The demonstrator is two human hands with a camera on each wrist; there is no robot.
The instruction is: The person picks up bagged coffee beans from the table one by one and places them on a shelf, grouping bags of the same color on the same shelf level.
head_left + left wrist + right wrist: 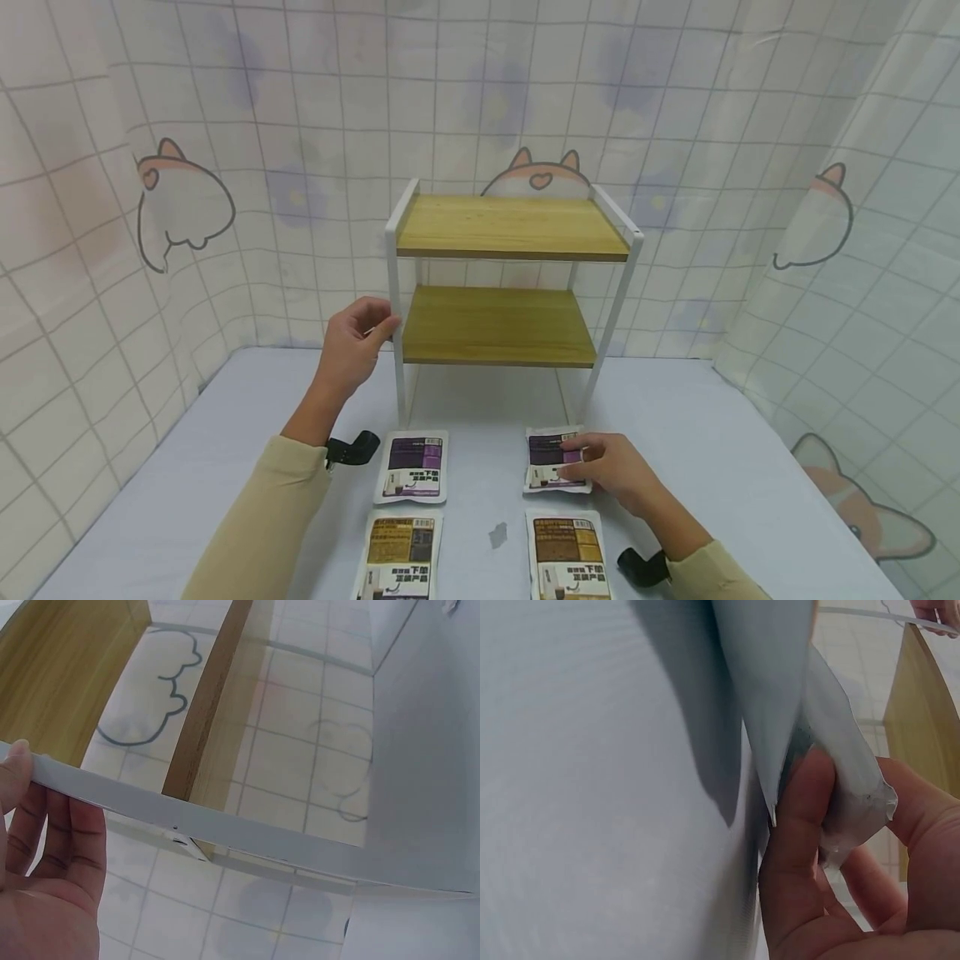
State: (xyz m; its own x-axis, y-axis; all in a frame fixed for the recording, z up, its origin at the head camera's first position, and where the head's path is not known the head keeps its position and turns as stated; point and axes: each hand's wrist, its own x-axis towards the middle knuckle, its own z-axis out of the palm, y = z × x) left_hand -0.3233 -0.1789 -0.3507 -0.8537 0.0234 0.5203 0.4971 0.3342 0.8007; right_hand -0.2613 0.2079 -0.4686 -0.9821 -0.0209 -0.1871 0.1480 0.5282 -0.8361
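Observation:
My left hand [352, 346] grips the left front post [396, 367] of a two-tier rack with white frame and wooden shelves. In the left wrist view the thumb lies over the post [247, 829] and the fingers [86, 847] behind it. On the right, my right hand [618, 471] pinches the side edge of a purple-labelled pouch [542, 454] in front of the rack. Close up in the right wrist view, thumb and fingers hold the pale back of this pouch [844, 727], its side standing up from the table.
Another purple-labelled pouch [412, 468] lies at the left. Two brown-and-yellow-labelled pouches [401, 554] [572, 554] lie nearer me. A small grey patch [498, 535] shows on the white table [720, 467]. Behind the rack hangs a checked curtain [322, 150].

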